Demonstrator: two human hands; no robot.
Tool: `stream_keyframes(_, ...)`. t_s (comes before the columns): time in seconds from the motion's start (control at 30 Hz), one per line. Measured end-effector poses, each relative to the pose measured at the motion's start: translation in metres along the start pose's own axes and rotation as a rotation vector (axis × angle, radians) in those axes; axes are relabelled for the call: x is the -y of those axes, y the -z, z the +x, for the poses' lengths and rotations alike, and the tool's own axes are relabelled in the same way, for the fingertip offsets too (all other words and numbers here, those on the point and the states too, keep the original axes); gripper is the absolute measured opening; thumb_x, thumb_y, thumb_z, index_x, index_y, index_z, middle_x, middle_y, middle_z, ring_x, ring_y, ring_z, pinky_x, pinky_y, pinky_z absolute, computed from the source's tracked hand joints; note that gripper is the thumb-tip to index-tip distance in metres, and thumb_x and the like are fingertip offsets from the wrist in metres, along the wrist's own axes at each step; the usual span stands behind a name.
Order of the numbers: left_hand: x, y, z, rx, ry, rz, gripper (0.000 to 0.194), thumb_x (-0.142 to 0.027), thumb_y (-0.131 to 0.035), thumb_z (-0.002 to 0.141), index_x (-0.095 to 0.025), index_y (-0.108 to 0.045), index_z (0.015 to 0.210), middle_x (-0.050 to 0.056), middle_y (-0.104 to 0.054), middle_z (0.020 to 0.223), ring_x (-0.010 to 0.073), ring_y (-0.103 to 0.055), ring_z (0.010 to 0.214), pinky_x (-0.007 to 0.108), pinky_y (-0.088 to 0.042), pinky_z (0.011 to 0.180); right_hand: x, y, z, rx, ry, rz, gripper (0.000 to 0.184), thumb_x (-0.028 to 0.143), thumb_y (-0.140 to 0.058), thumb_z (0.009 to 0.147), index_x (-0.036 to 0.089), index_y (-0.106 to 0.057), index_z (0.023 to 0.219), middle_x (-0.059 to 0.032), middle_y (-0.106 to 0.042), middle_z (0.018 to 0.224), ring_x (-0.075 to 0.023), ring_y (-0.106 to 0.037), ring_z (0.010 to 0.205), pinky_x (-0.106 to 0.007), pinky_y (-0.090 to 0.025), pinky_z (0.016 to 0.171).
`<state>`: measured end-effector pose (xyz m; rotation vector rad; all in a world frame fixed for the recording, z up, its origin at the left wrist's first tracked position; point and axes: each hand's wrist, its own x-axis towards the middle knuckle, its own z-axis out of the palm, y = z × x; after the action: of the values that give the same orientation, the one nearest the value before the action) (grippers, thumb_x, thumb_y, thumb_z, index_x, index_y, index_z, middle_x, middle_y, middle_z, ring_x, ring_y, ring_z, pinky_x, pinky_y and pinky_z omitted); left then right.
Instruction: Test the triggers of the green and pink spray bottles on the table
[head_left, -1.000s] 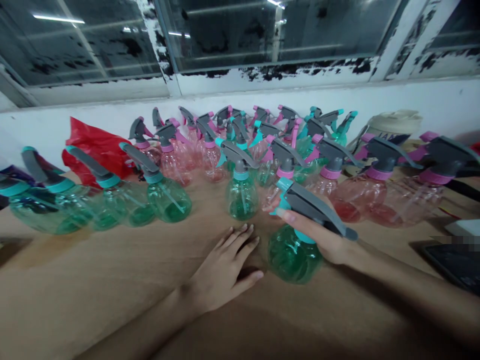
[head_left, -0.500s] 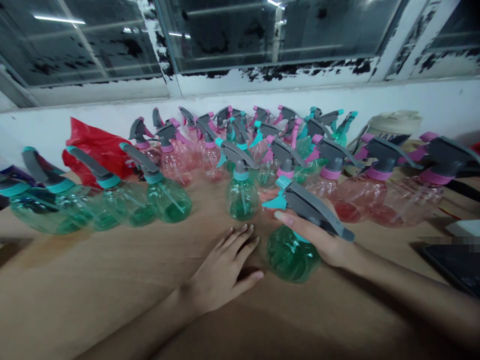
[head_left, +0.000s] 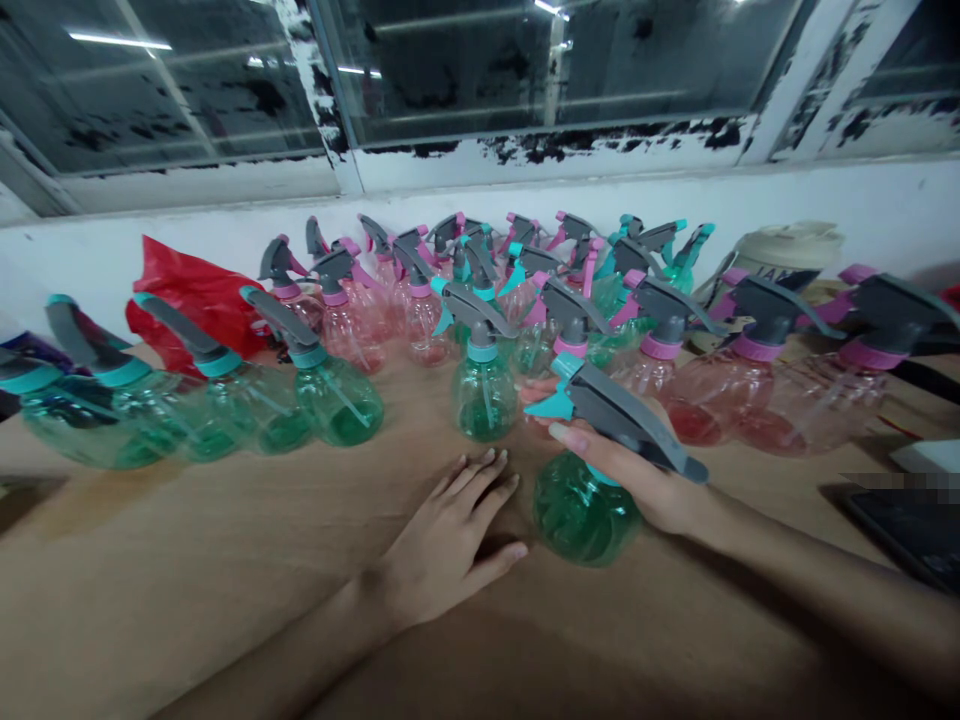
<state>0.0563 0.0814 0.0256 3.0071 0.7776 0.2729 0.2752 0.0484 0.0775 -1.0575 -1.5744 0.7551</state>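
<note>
My right hand [head_left: 652,480] is wrapped round the neck of a green spray bottle [head_left: 585,515] with a grey and turquoise trigger head, its nozzle facing left. The thumb lies along the near side of the neck; the other fingers are mostly hidden behind the head. To the left of that bottle, my left hand [head_left: 450,545] lies flat on the wooden table [head_left: 247,570], fingers stretched out and holding nothing. Just beyond its fingertips stands another green spray bottle [head_left: 484,400], upright and apart from the hand.
Several green spray bottles [head_left: 337,405] form a row at the left. Pink spray bottles [head_left: 712,390] stand at the right, with more pink and green ones along the wall. A red plastic bag [head_left: 187,305], a cream-coloured container [head_left: 787,250] and a dark phone-like object [head_left: 911,535] are also there.
Since the earliest frame, the held spray bottle has shifted slightly left, and its turquoise trigger, at first beside the fingers, now sticks out forward. My left hand has stayed still.
</note>
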Motion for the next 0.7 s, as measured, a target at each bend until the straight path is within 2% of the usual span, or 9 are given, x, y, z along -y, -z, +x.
stream_keyframes(0.27,0.0,0.001,0.0,0.02,0.01,-0.022,0.059,-0.049,-0.046,0.094,-0.011,-0.039,0.138,0.014,-0.035,0.148,0.0266,-0.028,0.138,0.047,-0.025,0.111,-0.003,0.0,0.0,0.007,-0.005,0.017,0.024,0.04,-0.06,0.084,0.027,-0.062,0.105,0.0012,-0.056,0.074,-0.0174,-0.054,0.07,-0.033,-0.047,0.071)
stream_keyframes(0.4,-0.002,0.01,0.002,0.045,0.02,-0.105,0.071,-0.057,-0.053,0.088,-0.011,-0.037,0.139,0.016,-0.038,0.146,0.0288,-0.031,0.136,0.049,-0.027,0.11,-0.002,-0.008,0.003,0.0,0.029,0.011,0.024,0.04,-0.06,0.084,0.026,-0.063,0.102,0.0009,-0.059,0.076,-0.0171,-0.056,0.07,-0.032,-0.046,0.066)
stream_keyframes(0.53,-0.001,0.017,-0.005,0.015,0.088,-0.241,0.087,-0.063,-0.061,0.078,-0.016,-0.029,0.143,0.017,-0.043,0.142,0.0321,-0.04,0.131,0.05,-0.034,0.105,0.005,-0.025,0.011,-0.006,0.108,-0.024,0.024,0.043,-0.062,0.082,0.024,-0.064,0.097,0.0009,-0.061,0.075,-0.0165,-0.057,0.069,-0.032,-0.046,0.065)
stream_keyframes(0.7,0.005,0.019,-0.033,-0.028,0.32,-0.316,0.092,-0.068,-0.059,0.076,-0.017,-0.023,0.144,0.022,-0.043,0.139,0.0396,-0.039,0.13,0.057,-0.04,0.098,0.019,-0.063,0.024,0.06,0.205,-0.017,0.032,0.046,-0.06,0.082,0.022,-0.064,0.103,0.0007,-0.065,0.077,-0.0163,-0.061,0.074,-0.031,-0.048,0.07)
